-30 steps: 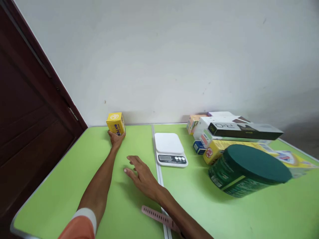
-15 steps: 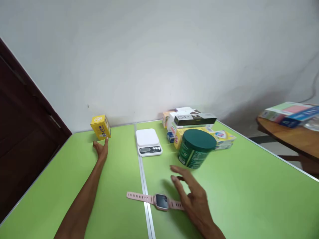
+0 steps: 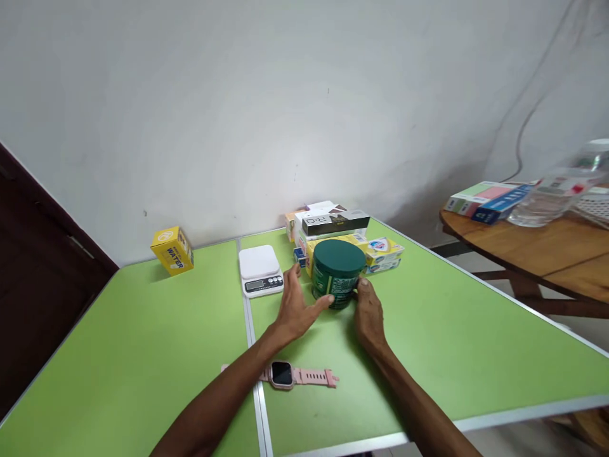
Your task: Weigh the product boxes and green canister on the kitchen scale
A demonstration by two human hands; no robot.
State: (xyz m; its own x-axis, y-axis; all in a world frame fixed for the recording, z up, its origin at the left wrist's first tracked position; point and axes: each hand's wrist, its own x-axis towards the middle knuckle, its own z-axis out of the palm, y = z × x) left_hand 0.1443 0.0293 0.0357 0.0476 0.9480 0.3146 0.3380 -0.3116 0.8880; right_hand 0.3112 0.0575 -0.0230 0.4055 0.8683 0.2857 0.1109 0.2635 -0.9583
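A dark green lidded tub (image 3: 339, 257) stands upright on the green table (image 3: 200, 343). At its left front, my left hand (image 3: 299, 311) has its fingers spread; the thumb reaches the tub's lower front, though contact is hard to confirm. My right hand (image 3: 370, 314) is closed against the tub's right side, some fingertips hidden. Left of the hands lies a white kitchen scale (image 3: 260, 266). A pink-strapped smartwatch (image 3: 282, 374) rests nearer me, its left strap partly covered by my left forearm. The yellow box marked WATER (image 3: 174, 251) stands at the back left.
Behind the tub is a cluster of boxes, including a black-and-white box (image 3: 335, 222) and a yellow-and-white box (image 3: 384, 249). A wooden side table (image 3: 533, 247) at right holds boxes and a clear plastic bottle (image 3: 547, 197). A wall runs along the back.
My left hand has left the yellow box and come right to the tub. My right hand has moved forward from beside the watch to the tub's right side. The view has shifted right.
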